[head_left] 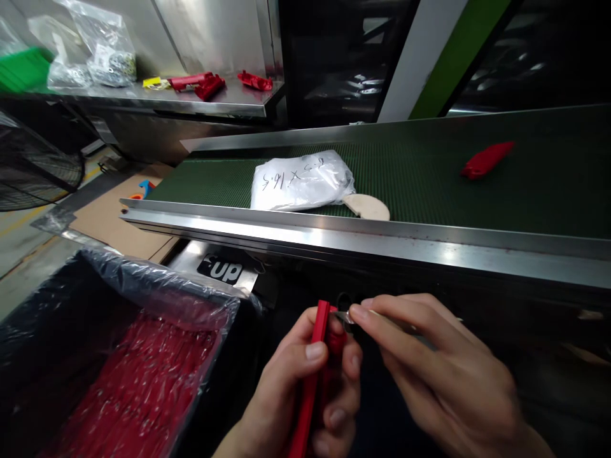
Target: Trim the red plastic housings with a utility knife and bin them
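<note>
My left hand (305, 381) is wrapped round a long, glossy red plastic part (311, 388), held tilted with its upper end away from me. The thumb presses on its near face, and the fingers curl behind it. In my right hand (443, 362), thumb and fingers pinch a small knife with a pointed metal blade (344, 317). The blade's tip meets the red part near its upper end, beside my left index finger. Most of the knife's handle is hidden by my right fingers.
Ahead runs a green conveyor belt (405, 172) with a metal edge, carrying a white plastic bag (300, 181), a beige curved piece (367, 207) and a red part (487, 160). A lined black bin (229, 312) at left holds bagged red parts. Red pieces (255, 81) lie on the steel shelf.
</note>
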`<move>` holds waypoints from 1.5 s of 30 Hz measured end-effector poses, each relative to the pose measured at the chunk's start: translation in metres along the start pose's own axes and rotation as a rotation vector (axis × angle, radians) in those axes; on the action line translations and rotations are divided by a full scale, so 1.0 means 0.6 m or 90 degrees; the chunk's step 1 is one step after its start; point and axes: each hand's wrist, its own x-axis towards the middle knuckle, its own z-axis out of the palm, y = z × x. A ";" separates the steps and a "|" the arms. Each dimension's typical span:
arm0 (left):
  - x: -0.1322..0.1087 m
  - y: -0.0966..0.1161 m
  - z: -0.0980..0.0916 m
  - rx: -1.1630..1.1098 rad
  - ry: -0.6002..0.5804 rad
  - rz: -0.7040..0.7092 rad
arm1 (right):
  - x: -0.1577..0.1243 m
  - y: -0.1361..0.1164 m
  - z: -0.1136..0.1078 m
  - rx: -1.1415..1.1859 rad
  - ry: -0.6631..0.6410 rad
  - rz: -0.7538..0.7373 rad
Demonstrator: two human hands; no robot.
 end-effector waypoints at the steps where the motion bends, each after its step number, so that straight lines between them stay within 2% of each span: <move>1: 0.000 -0.002 -0.001 -0.002 -0.003 -0.002 | -0.002 0.003 0.001 -0.003 0.004 0.003; 4: -0.002 -0.008 -0.002 -0.009 -0.048 0.002 | -0.009 0.011 0.002 -0.010 0.024 0.040; 6: -0.003 -0.010 0.000 -0.017 -0.043 0.003 | -0.011 0.013 0.000 -0.002 0.015 0.051; 10: -0.006 -0.006 0.010 -0.043 0.018 -0.038 | -0.009 0.006 -0.004 -0.008 -0.015 -0.006; 17: -0.003 0.001 0.022 -0.049 0.090 -0.027 | -0.006 0.002 0.001 -0.032 -0.006 -0.028; 24: -0.006 -0.004 0.011 -0.043 0.017 -0.112 | -0.001 0.004 0.001 -0.049 0.006 -0.043; 40: -0.004 -0.007 0.010 -0.043 0.025 -0.109 | -0.009 0.010 0.004 -0.072 -0.017 -0.062; 45: -0.005 -0.018 0.002 -0.059 0.059 -0.143 | -0.017 0.012 0.008 -0.113 -0.009 -0.072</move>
